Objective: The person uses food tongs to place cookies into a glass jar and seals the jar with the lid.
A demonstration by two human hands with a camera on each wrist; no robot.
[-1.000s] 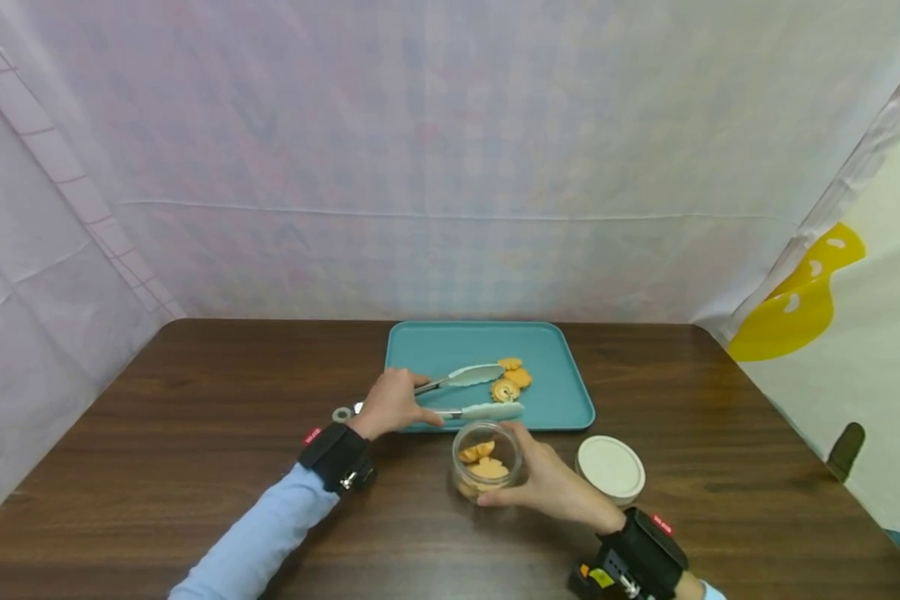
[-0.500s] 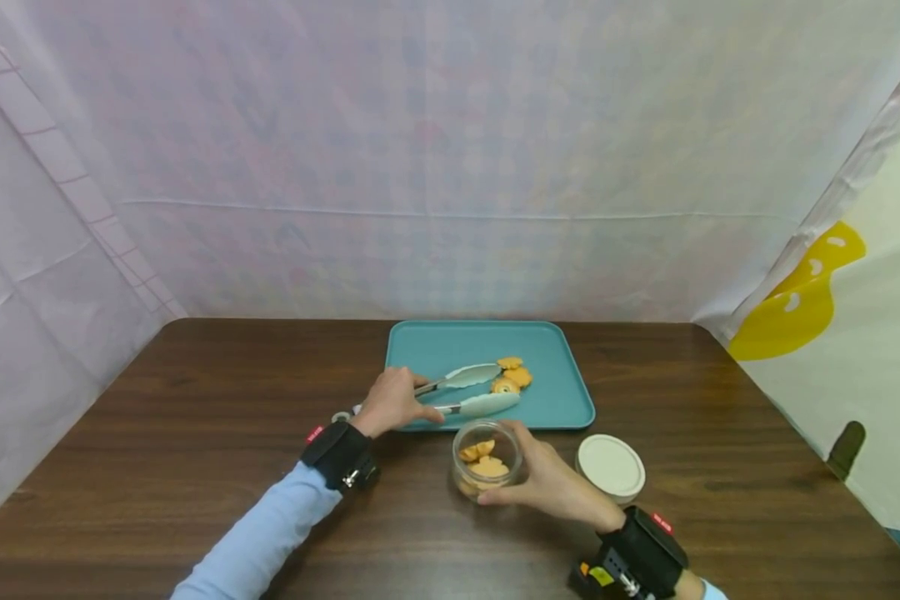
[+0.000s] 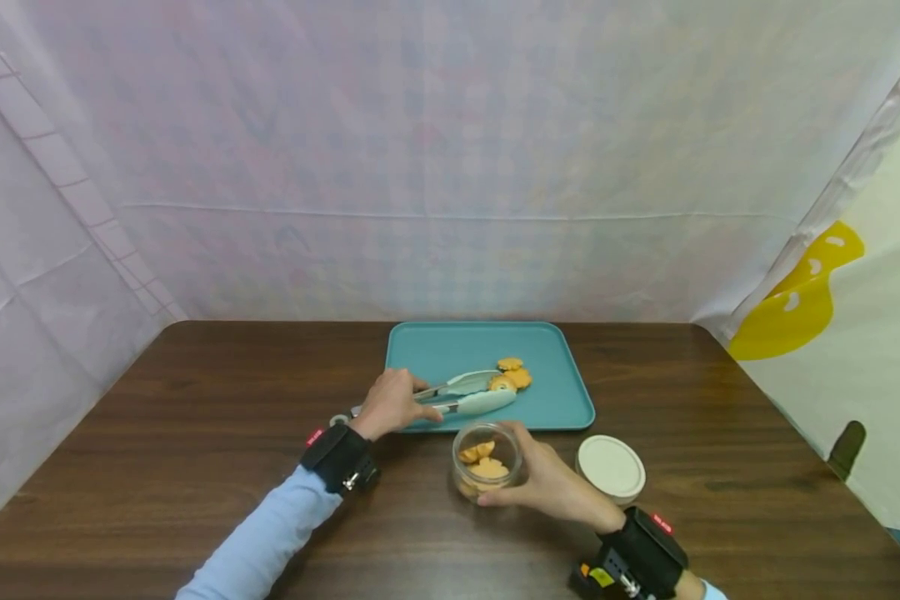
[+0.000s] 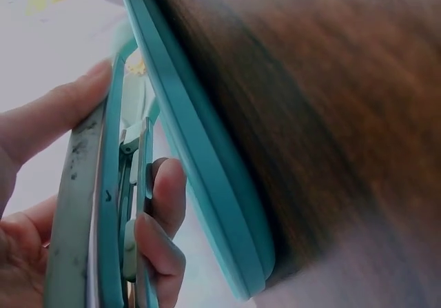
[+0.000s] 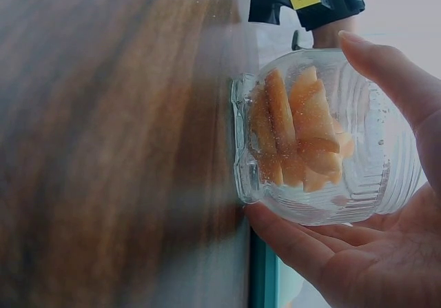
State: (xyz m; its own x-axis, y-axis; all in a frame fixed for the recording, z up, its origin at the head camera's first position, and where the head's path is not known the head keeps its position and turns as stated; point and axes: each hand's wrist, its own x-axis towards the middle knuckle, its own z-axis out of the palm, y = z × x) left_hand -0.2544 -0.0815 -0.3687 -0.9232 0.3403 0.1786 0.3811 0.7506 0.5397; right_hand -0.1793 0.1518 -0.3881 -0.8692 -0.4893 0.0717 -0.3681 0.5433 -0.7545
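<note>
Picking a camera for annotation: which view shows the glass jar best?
Right wrist: the glass jar is large and side-on, with cookies visible through its wall. Head shows it smaller, from above, unlidded, partly covered by the right hand. Left wrist doesn't show it.

Black wristbands, apparently lettered red tags

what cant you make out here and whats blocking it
Number of biscuits in the jar: overlapping in the head and right wrist views.
Lower part of the round biscuit: head view, hidden by the tongs.
Underside of the white lid: head view, hidden by its top.
Right sleeve: head view, bottom edge.
</note>
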